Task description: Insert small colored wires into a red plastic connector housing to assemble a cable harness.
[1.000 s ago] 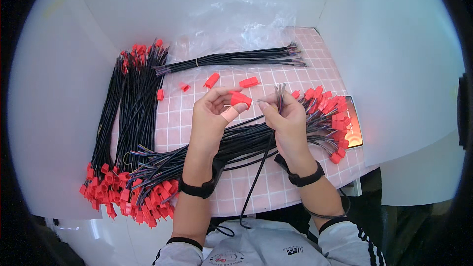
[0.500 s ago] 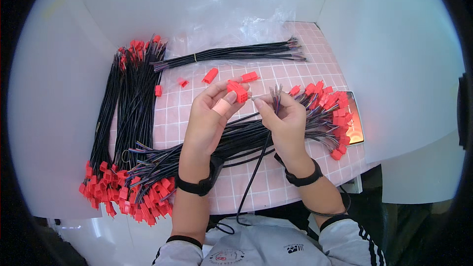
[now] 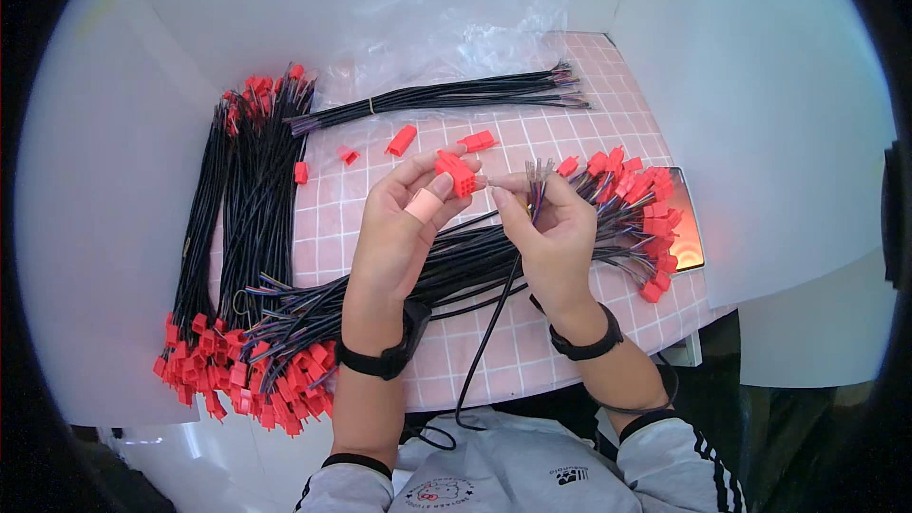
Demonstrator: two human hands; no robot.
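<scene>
the person's left hand (image 3: 404,228) pinches a small red connector housing (image 3: 456,174) between thumb and forefinger, fingers closed on it, a pink band around one finger. the right hand (image 3: 556,228) is closed on the bare-tipped end of a black wire harness (image 3: 494,294); the loose wire ends (image 3: 537,171) fan upward from its fingertips. the housing lies just to the left of those wire ends, close but apart from them, with one face turned toward the right hand. the harness's long axis runs down and toward the person's body, hanging off the near edge of the pink gridded mat (image 3: 608,123). the left hand is the one nearer the housing; the right is nearer the wire tips.

beneath both hands a heap of finished harnesses (image 3: 285,342) lies across the mat, red plugs massed at the lower left and again at the right (image 3: 646,209). a second bundle (image 3: 242,180) lies along the left side. an unplugged bundle (image 3: 446,95) lies across the far side, beside a crumpled clear plastic bag (image 3: 456,33) whose contents cannot be made out. loose red housings (image 3: 401,141) lie scattered on the mat. white panels (image 3: 760,85) wall the work area.
</scene>
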